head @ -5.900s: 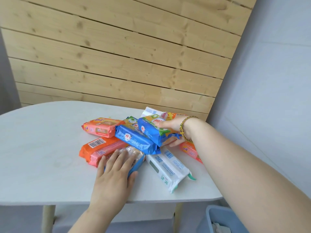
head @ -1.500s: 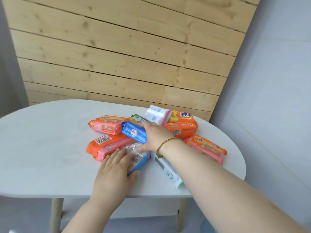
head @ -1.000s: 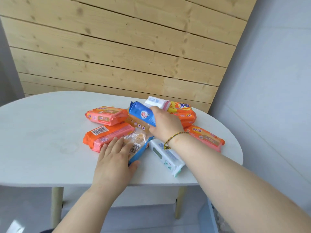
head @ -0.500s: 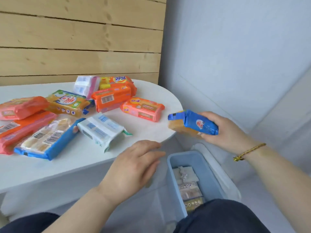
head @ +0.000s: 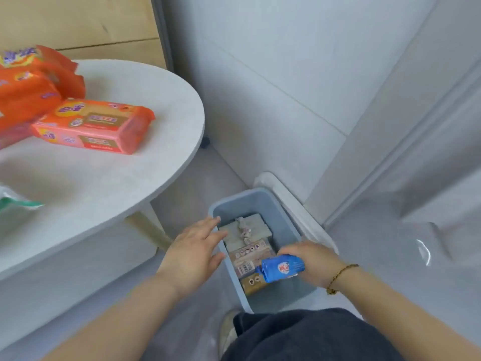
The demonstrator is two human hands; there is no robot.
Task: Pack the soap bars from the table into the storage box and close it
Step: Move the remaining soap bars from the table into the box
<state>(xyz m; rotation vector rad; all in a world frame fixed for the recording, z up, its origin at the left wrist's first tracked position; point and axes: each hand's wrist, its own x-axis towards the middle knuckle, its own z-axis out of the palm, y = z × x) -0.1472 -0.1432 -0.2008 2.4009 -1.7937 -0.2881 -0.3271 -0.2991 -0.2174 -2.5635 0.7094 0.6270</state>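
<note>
Grey floor low in the frame, open blue storage box point(head: 291, 220) at lower centre, right hand point(head: 313, 263) holding blue soap bar point(head: 282, 267) inside it, left hand point(head: 194, 252) spread wide at its left rim, orange soap bars point(head: 93, 125) on white surface point(head: 125, 178) upper left.

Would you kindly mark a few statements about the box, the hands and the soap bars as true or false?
1. The right hand holds a blue soap bar over the storage box. True.
2. The storage box is empty. False: packs already lie inside.
3. The left hand grips an orange bar. False: it is open, at the box's rim.
4. A pink-orange soap bar lies on the table. True.
</note>
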